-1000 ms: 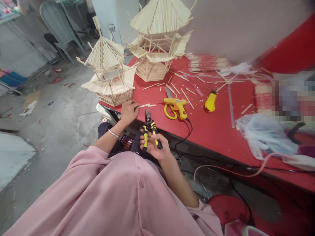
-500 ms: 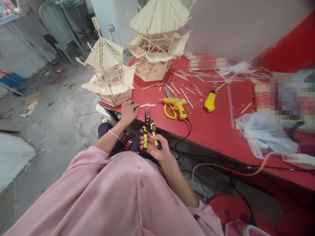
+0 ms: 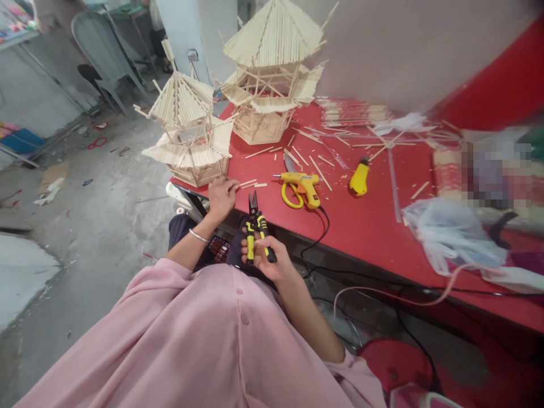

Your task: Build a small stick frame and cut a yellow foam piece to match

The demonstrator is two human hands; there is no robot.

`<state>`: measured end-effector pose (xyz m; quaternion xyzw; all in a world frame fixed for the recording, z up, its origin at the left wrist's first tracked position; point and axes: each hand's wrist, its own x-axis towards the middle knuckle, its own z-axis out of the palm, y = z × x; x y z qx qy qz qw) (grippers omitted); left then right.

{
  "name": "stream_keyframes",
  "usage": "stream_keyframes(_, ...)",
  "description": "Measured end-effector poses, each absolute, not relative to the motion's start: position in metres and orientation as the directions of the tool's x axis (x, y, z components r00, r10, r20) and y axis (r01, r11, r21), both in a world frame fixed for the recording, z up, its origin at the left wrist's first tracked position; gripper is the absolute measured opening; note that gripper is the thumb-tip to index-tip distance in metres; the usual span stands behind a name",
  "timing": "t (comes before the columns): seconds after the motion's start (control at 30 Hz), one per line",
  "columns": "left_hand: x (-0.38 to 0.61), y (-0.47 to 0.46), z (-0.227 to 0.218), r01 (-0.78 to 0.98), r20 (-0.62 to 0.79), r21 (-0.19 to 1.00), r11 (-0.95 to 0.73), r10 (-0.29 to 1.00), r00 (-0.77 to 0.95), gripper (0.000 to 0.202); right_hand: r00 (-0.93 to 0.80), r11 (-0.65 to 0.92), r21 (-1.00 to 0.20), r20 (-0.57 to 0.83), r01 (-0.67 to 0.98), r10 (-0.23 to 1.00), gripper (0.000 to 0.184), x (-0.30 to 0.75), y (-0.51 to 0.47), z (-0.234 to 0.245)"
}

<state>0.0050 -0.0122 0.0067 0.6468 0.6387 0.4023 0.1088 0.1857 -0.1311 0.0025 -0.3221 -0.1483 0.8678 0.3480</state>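
Observation:
My right hand (image 3: pixel 268 258) is wrapped round the yellow-and-black handles of a pair of cutting pliers (image 3: pixel 255 224), blades pointing away over the edge of the red table (image 3: pixel 365 226). My left hand (image 3: pixel 221 195) rests at the table's near edge, fingers pinched on a short wooden stick (image 3: pixel 244 183), just in front of a small pagoda model (image 3: pixel 187 133) built from sticks. A second short stick (image 3: pixel 260 185) lies beside the first. A taller stick pagoda (image 3: pixel 267 73) stands further back.
A yellow glue gun (image 3: pixel 304 187) with a black cord lies on yellow scissors right of the pliers. A yellow knife handle (image 3: pixel 359 178), loose sticks, stick bundles (image 3: pixel 352 113) and a plastic bag (image 3: pixel 450 235) sit further right. A grey chair (image 3: pixel 102 51) stands on the littered floor.
Both hands hold nearly the same pose. The view has shifted slightly, and the pliers and the stick have stayed where they were.

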Motion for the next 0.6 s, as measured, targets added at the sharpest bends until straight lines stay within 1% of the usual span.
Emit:
stream_keyframes(0.07, 0.005, -0.019, 0.013, 0.567, 0.339, 0.805, -0.175, 0.920, -0.196, 0.014, -0.420, -0.622, -0.650, -0.464, -0.438, 0.780, 0.040, 0.185, -0.134, 0.002)
stream_keyframes(0.1, 0.006, -0.022, 0.016, 0.463, 0.295, 0.870, -0.168, 0.931, -0.216, 0.012, -0.347, -0.550, -0.752, -0.438, -0.364, 0.829, 0.038, 0.184, -0.135, 0.003)
stream_keyframes(0.17, 0.008, -0.029, 0.025, 0.262, 0.198, 0.955, -0.136, 0.954, -0.226, 0.008, -0.231, -0.385, -0.910, -0.346, -0.153, 0.909, 0.041, 0.185, -0.138, 0.007)
stream_keyframes(0.2, 0.010, -0.032, 0.029, 0.176, 0.157, 0.977, -0.118, 0.962, -0.223, 0.006, -0.190, -0.306, -0.951, -0.292, -0.044, 0.937, 0.048, 0.186, -0.139, 0.010)
stream_keyframes(0.27, 0.013, -0.036, 0.037, 0.036, 0.087, 0.996, -0.082, 0.974, -0.209, 0.007, -0.134, -0.183, -0.977, -0.197, 0.111, 0.971, 0.066, 0.188, -0.141, 0.018)
stream_keyframes(0.33, 0.016, -0.039, 0.043, -0.072, 0.030, 0.996, -0.044, 0.980, -0.197, 0.011, -0.101, -0.114, -0.973, -0.136, 0.198, 0.986, 0.076, 0.190, -0.142, 0.026)
stream_keyframes(0.47, 0.021, -0.044, 0.049, -0.207, -0.038, 0.978, 0.005, 0.987, -0.156, 0.022, -0.088, -0.081, -0.937, -0.117, 0.340, 0.989, 0.078, 0.191, -0.140, 0.034)
stream_keyframes(0.6, 0.024, -0.050, 0.051, -0.267, -0.029, 0.964, -0.002, 0.993, -0.114, 0.031, -0.071, -0.066, -0.952, -0.092, 0.300, 0.993, 0.079, 0.189, -0.136, 0.032)
